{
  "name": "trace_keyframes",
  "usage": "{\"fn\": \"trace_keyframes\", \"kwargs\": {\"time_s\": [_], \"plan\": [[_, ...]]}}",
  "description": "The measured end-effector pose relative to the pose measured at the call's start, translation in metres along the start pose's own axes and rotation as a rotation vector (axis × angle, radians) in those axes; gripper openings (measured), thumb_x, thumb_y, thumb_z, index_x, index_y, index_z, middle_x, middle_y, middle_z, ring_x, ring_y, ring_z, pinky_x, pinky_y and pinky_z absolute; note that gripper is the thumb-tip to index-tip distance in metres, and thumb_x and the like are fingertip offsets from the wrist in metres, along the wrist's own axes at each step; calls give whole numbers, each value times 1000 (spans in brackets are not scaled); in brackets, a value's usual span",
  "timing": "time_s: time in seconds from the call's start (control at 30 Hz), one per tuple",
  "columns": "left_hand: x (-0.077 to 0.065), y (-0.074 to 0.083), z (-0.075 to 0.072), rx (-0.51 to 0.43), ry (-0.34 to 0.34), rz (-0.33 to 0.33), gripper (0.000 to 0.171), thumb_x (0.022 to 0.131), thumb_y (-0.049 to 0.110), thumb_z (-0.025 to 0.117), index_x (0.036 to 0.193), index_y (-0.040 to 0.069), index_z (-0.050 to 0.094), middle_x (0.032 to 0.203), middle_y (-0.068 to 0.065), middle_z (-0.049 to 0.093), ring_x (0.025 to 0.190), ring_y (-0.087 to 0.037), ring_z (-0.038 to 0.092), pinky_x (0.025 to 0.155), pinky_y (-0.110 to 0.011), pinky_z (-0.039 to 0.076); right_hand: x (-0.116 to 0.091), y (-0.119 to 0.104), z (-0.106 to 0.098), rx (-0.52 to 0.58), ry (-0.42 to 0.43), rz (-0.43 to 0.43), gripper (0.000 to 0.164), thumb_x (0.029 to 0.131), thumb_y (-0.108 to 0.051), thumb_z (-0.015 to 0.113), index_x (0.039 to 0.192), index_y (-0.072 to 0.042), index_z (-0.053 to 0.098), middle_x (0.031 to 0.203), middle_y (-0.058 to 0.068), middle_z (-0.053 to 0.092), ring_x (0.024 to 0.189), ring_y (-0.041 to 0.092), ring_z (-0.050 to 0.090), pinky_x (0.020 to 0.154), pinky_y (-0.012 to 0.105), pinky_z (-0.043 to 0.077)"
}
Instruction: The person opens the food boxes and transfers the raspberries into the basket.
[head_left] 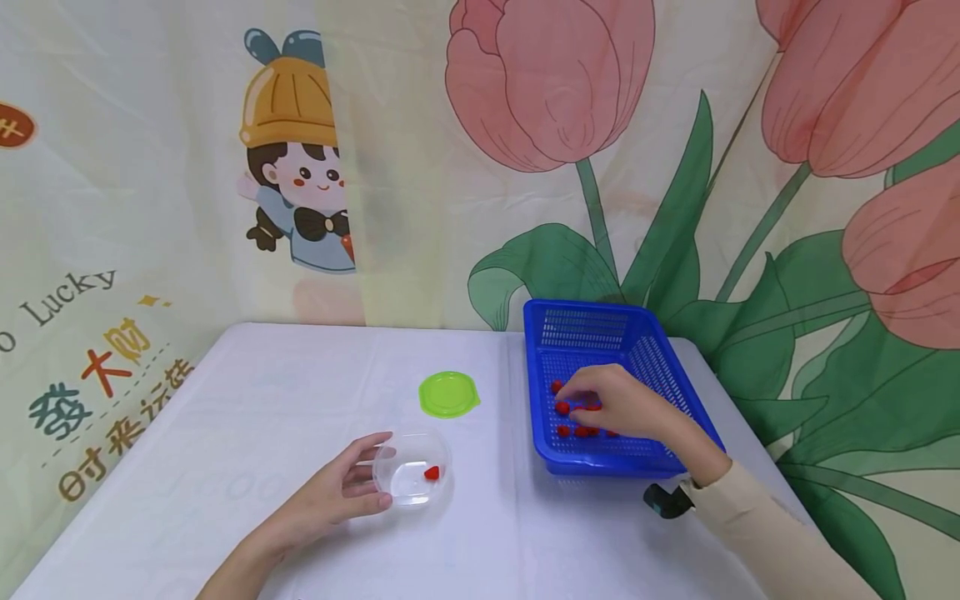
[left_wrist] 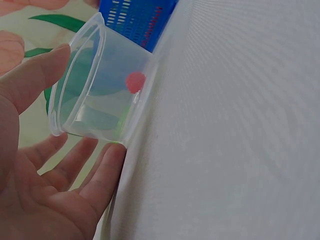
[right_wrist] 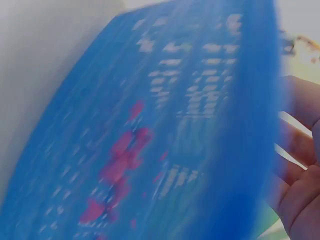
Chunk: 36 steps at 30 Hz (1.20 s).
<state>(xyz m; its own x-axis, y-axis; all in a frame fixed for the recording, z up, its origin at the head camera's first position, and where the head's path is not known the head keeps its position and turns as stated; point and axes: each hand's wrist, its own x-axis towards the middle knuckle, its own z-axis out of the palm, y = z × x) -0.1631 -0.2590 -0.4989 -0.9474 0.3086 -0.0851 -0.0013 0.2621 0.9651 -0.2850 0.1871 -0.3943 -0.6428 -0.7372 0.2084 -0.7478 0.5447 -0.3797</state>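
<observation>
My left hand (head_left: 352, 483) holds a clear plastic cup (head_left: 405, 492) by its side, thumb and fingers on either side of it. In the left wrist view the thumb lies at the cup's rim, with the fingertips against its wall. Inside the cup lies one small red berry-like piece (left_wrist: 135, 82), round and bumpy. Over the blue plastic basket (head_left: 547, 461), my right hand (head_left: 618, 404) reaches down among several red pieces (head_left: 563, 431). Its thumb and forefinger stand apart close to a red piece (head_left: 562, 407). The right wrist view is blurred, with the basket wall partly hiding the fingers.
A bright green lid (head_left: 448, 394) lies flat on the white-covered table (head_left: 300, 400), between the cup and the basket. The basket stands at the table's right side. A printed cloth (head_left: 405, 208) with tulips hangs behind the table.
</observation>
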Motion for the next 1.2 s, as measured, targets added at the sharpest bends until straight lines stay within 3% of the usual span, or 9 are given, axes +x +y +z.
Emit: {"fn": "trace_keyframes", "kwargs": {"time_s": [0.1,0.27,0.47,0.93,1.2], "plan": [[0,-1,0,1,0,4,87,95,17,82,166,22,31,162,-16,41,140,-37,55,100,-21,53,15,-23,2,31,-27,-25,28,94,-8,82,121,-14,79,116,1,76,101,20,72,83,24,61],[0,-1,0,6,5,5,88,94,17,82,166,22,31,162,-16,41,140,-37,55,100,-20,53,40,-58,9,111,-98,-63,29,94,-8,81,122,-14,78,116,-1,74,102,17,71,86,27,62],[0,-2,-1,4,-2,10,88,95,18,82,166,21,30,162,-17,41,141,-38,54,99,-20,53,68,-86,22,154,-198,-115,32,95,-9,82,126,-14,76,120,-3,74,107,9,71,89,20,59],[3,-5,-1,-2,-20,45,87,96,17,81,166,19,29,161,-19,40,140,-39,55,100,-22,53,107,-112,61,130,-335,-184,35,93,-11,83,128,-14,76,122,-4,72,107,10,71,87,16,57],[0,-3,-1,-2,-15,46,88,95,19,82,166,19,29,162,-19,40,139,-37,56,100,-22,53,122,-120,78,118,-396,-225,40,91,-9,85,129,-10,75,125,3,74,107,14,73,86,15,57]]}}
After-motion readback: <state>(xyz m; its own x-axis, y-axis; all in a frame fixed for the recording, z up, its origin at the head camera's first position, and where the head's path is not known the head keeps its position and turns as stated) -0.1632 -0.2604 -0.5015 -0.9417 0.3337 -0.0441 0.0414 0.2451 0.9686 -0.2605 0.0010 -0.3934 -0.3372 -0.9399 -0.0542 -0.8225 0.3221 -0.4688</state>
